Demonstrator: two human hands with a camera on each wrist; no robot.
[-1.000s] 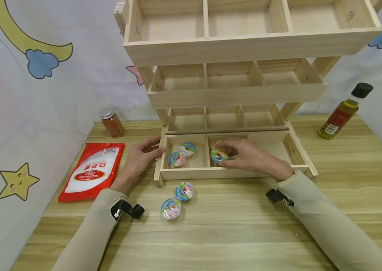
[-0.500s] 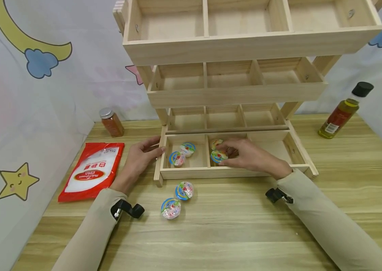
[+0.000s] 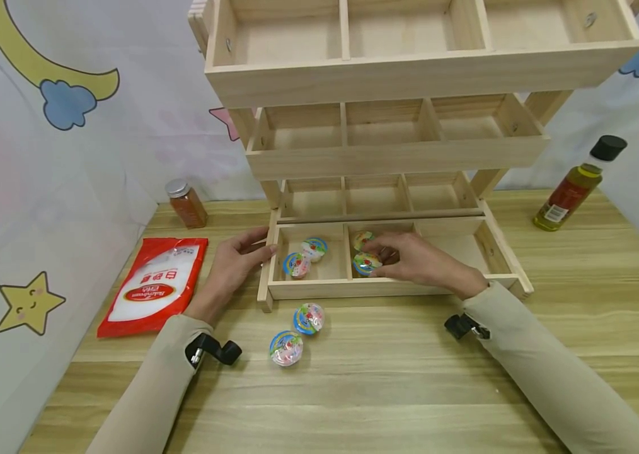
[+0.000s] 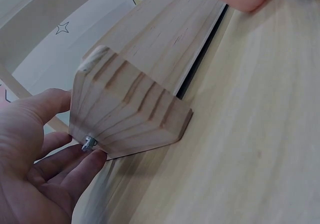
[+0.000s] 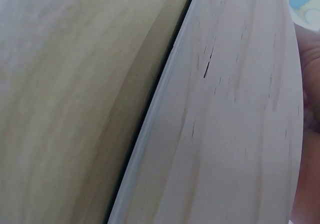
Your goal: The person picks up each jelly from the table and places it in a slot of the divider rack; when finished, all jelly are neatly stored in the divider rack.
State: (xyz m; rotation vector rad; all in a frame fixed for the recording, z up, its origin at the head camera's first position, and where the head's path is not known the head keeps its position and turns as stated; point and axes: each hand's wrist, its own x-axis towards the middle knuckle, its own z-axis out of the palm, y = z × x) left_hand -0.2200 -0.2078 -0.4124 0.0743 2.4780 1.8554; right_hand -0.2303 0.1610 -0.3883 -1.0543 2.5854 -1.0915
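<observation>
In the head view, a wooden tiered rack (image 3: 387, 290) stands on the table with divided trays. My left hand (image 3: 234, 268) holds its lower left side; in the left wrist view the fingertips (image 4: 97, 156) lie by a bolt on the wooden end. My right hand (image 3: 410, 255) reaches into the bottom tray's middle compartment, thumb and fingers around a jelly cup (image 3: 365, 263). Another jelly cup (image 3: 362, 239) lies just behind it. Two jelly cups (image 3: 314, 248) (image 3: 295, 266) sit in the left compartment. In the right wrist view, the tray's front board (image 5: 235, 109) hides most of the hand.
Two more jelly cups (image 3: 309, 319) (image 3: 286, 349) lie on the table before the rack. At left are a red-and-white bag (image 3: 155, 287) and a spice jar (image 3: 188, 205). An oil bottle (image 3: 571, 189) stands at right. Upper trays (image 3: 421, 82) overhang the bottom one.
The jelly cup at my right fingertips has shifted slightly, and more of the cup behind it shows. My left hand stays on the rack's side.
</observation>
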